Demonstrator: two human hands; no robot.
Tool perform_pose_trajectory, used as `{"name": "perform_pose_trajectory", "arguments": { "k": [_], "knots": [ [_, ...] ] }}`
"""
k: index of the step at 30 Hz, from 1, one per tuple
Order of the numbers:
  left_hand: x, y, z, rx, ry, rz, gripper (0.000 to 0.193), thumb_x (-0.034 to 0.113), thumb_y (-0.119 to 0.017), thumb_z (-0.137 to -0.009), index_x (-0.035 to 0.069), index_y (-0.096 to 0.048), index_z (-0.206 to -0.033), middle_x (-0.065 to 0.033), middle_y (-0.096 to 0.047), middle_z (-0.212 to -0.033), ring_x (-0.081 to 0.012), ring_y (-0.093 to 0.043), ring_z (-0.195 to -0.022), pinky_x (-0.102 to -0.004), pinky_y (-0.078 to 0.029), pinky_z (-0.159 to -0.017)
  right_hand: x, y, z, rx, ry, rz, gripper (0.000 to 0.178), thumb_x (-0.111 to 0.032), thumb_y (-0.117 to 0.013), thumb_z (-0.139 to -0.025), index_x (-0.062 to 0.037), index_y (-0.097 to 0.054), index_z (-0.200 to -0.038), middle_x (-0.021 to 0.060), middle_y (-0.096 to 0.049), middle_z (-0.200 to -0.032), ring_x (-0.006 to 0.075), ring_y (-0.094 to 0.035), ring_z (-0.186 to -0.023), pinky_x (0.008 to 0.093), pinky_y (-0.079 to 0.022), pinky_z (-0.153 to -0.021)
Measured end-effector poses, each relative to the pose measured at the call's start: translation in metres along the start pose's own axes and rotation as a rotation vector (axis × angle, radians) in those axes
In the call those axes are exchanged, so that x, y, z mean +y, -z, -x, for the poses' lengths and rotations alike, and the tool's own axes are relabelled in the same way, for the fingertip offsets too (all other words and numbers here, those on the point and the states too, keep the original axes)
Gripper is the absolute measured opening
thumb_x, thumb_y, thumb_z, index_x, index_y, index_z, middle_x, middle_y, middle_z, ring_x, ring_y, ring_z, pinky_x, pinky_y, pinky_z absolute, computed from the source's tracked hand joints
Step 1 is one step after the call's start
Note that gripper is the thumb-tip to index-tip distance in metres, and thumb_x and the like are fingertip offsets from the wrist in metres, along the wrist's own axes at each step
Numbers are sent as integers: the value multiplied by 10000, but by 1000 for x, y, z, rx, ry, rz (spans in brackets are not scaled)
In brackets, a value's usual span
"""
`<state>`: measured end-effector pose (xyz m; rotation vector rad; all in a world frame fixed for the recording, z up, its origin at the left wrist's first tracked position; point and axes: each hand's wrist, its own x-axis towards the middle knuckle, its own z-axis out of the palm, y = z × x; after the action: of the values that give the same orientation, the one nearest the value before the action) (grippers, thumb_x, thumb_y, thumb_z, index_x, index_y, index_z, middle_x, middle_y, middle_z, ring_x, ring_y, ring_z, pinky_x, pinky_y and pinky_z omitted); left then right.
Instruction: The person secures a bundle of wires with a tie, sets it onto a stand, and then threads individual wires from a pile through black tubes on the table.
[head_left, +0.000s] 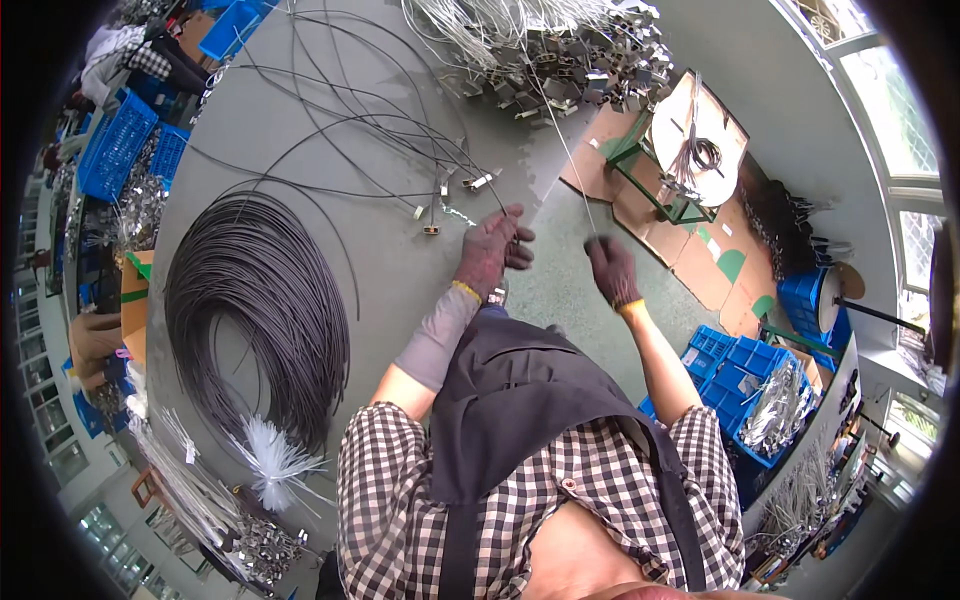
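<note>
My left hand (488, 252), in a dark glove, is at the table's edge. Its thumb and forefinger pinch a black cable (485, 178) that comes from the loose strands at the far side; the other fingers are curled loosely. To the right, my gloved right hand (612, 272) is slightly blurred and closed on the end of a thin pale cord (565, 140). This cord stretches taut up to a heap of white ties (500, 15). Small metal connectors (482, 182) lie just beyond my left hand, and another connector (431, 230) sits left of it.
A big coil of black cable (290, 300) covers the left of the grey table (400, 290). Dark metal parts (590, 75) are heaped at the far end. At the right stand a green-framed stand (690, 212) with a round board, cardboard (700, 270) and blue crates (745, 375).
</note>
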<state>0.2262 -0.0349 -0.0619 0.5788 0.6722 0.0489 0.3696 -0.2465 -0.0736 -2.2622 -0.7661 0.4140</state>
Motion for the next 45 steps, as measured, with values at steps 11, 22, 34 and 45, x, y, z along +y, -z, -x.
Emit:
{"name": "perform_pose_trajectory", "arguments": {
  "k": [11,22,34,45],
  "knots": [
    [-13,-58,-101,-111,-141,153,291,131,-605,-926,-6,-531,-1172,-141,-632,-956,-288,-667,-833,-428,-593,-743,44,34,112,-223,-292,-139,231,-214,-510,-962,-82,-656,-1082,142,-668,-737,237,-671,-664,346,-515,-622],
    [30,-53,-91,-170,-370,206,252,143,-599,-933,-3,-556,-1134,-176,-657,-972,-326,-676,-878,-507,-584,-789,131,80,335,-324,-702,-69,172,-163,-602,-912,-64,-698,-1015,142,-700,-824,146,-618,-694,302,-500,-651],
    [91,-40,-52,20,-643,275,256,226,-567,-963,138,-557,-1204,-169,-667,-971,-336,-671,-799,-539,-574,-722,197,65,368,-276,-720,-138,221,-93,-600,-884,-60,-680,-1088,95,-718,-902,151,-638,-799,301,-498,-717],
    [18,-7,-42,-51,-346,90,357,233,-620,-930,63,-507,-1222,-163,-639,-1053,-332,-677,-834,-512,-592,-719,125,68,255,-302,-526,-180,216,-205,-614,-920,-32,-699,-1018,124,-706,-831,149,-644,-747,305,-507,-686]
  ]
}}
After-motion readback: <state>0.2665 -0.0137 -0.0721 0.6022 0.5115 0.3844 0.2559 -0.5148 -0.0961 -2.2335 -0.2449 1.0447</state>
